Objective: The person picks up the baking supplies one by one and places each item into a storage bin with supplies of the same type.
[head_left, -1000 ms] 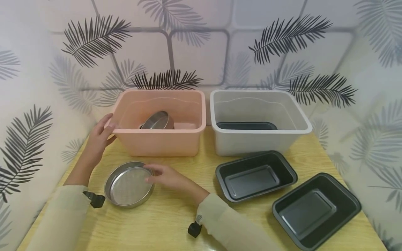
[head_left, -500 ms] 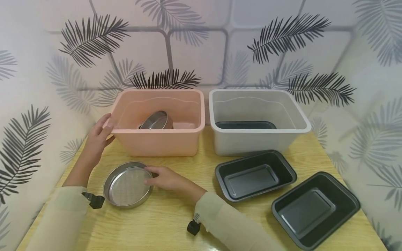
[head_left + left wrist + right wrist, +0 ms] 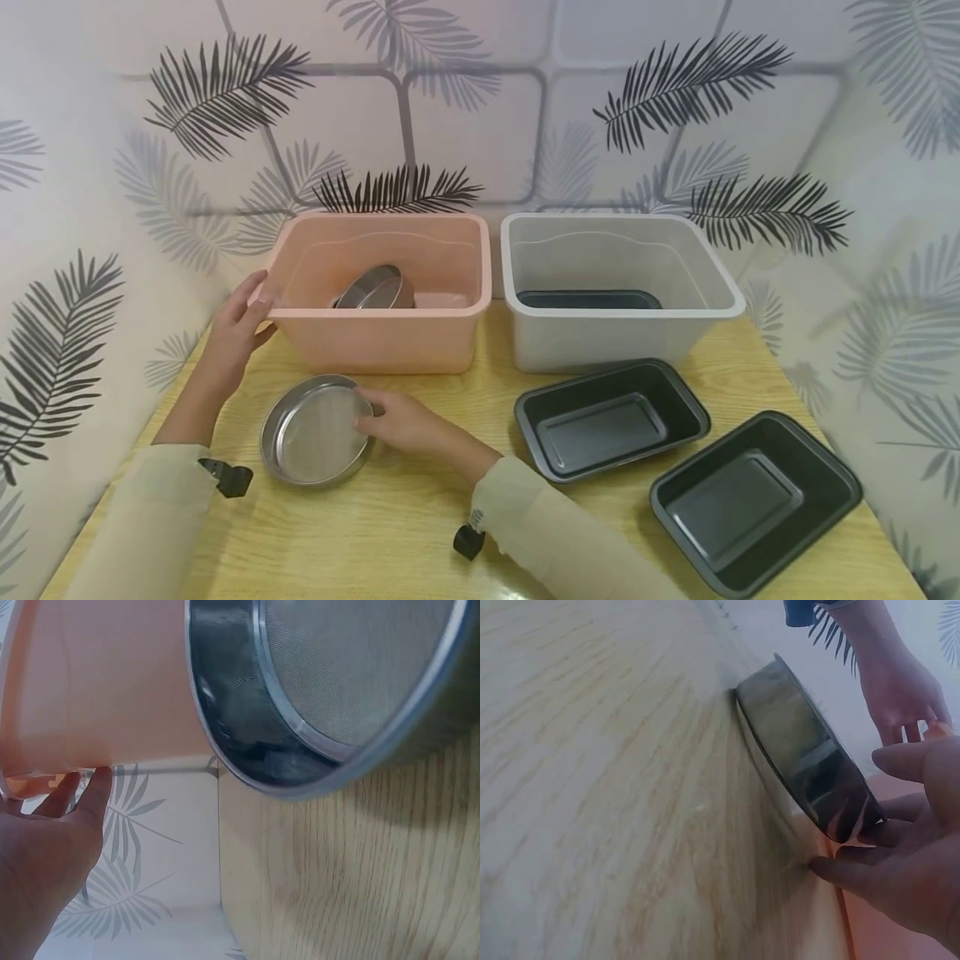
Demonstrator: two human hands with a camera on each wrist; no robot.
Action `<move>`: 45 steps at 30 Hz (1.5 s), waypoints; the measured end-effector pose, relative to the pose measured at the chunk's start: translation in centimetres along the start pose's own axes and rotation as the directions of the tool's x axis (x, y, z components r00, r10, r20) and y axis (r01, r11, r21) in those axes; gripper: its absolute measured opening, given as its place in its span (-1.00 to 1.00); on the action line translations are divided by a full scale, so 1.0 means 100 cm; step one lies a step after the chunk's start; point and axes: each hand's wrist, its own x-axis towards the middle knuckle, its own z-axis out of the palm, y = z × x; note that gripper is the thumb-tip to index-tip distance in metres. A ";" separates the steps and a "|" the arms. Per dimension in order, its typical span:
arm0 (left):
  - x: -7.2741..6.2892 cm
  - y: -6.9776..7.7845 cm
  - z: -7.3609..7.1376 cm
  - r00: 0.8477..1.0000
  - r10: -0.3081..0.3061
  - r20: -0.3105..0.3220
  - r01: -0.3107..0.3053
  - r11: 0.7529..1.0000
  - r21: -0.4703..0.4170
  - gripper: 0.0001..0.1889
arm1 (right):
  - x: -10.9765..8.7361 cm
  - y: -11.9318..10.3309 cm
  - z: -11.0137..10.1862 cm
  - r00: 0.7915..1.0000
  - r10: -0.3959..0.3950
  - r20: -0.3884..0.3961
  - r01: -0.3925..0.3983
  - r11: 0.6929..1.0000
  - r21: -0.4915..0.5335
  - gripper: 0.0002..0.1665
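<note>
- Head view: The left hand holds the left end of the pink bin, thumb and fingers bent about its rim. The right hand pinches the right edge of a round metal sieve, the thumb lying over the rim. The sieve is in front of the pink bin, between the two forearms. A round metal item leans tilted inside the pink bin. Beside that bin stands a pale grey bin with a dark pan in it. In front of the grey bin are a dark loaf pan and, nearer the right edge of the wooden table, a larger dark pan. Leaf-patterned covering hangs behind.
- Left wrist view: The sieve looms close, its mesh and shiny inner wall showing above the wood. The left hand's visible fingers are slightly apart and touch the pink bin's edge.
- Right wrist view: The sieve is tilted, its side wall facing the camera. The right hand's fingers lie under its near edge, with the thumb on the other side; the thumb's exact contact cannot be told. Beyond, the left hand's fingers bend at the pink bin's rim.
</note>
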 end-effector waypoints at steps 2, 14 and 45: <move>0.000 0.001 0.000 1.000 -0.003 -0.002 0.003 1.000 0.003 -0.35 | 0.000 0.000 -0.002 1.000 -0.016 -0.027 0.017 1.000 0.017 -0.33; 0.002 0.001 0.003 1.000 -0.007 0.004 0.007 1.000 0.008 -0.34 | -0.001 0.013 -0.005 0.995 -0.015 -0.098 0.036 0.975 0.219 -0.34; 0.000 0.001 -0.001 1.000 -0.004 0.002 0.004 1.000 0.015 -0.34 | -0.042 -0.022 -0.073 0.974 -0.178 -0.140 0.208 0.946 0.249 -0.32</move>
